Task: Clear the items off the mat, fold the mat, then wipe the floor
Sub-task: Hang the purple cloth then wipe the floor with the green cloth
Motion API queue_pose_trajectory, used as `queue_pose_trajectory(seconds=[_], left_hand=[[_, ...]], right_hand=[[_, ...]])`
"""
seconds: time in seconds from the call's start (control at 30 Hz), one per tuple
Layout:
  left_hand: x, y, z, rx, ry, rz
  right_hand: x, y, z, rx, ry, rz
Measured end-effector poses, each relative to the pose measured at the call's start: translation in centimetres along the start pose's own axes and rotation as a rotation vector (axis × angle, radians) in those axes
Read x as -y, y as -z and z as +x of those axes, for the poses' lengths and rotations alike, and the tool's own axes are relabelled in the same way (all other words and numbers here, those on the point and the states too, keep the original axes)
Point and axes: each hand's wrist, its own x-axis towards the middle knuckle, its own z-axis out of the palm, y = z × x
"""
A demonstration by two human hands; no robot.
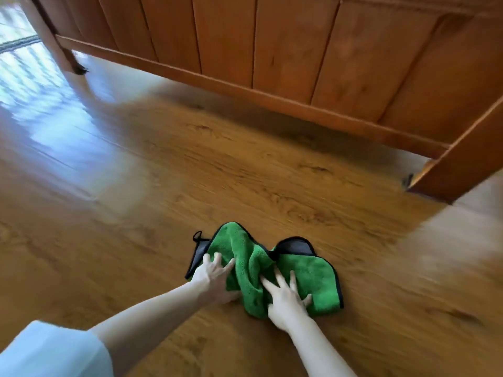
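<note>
Two spread hands, left [211, 276] at 9 o'clock, right [285, 297] at 6, press flat on the cloth [250, 262]; looks soft, light, bunchy, so palm it mid-cloth on that slick floor [163, 172].

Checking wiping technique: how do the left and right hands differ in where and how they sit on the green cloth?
The left hand rests on the green cloth at its left edge, its heel on the wooden floor; the right hand lies on the cloth's near middle. The right hand's fingers are splayed wider than the left hand's. Both press down with straight fingers.
</note>
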Motion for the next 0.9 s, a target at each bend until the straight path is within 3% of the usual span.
queue_pose_trajectory(seconds=[0.23,0.47,0.6,0.73,0.9], left_hand=[[-11.5,-0.9,-2.5,0.042,-0.130,0.057],[-23.9,-3.0,-6.0,-0.015,-0.224,-0.096],[-28.9,-3.0,-6.8,-0.017,-0.386,-0.031],[-31.7,-1.0,-5.9,-0.154,-0.461,0.105],[-33.1,1.5,-2.6,-0.351,-0.551,-0.120]], right_hand=[[-16.3,0.1,-8.7,-0.038,-0.197,0.111],[-26.3,0.8,-15.5,0.033,-0.329,0.069],[-31.9,1.3,-19.9,0.022,-0.397,-0.020],[-34.3,1.3,-23.0,-0.110,-0.385,0.135],[-33.6,-3.5,-24.7,-0.382,-0.408,0.306]])
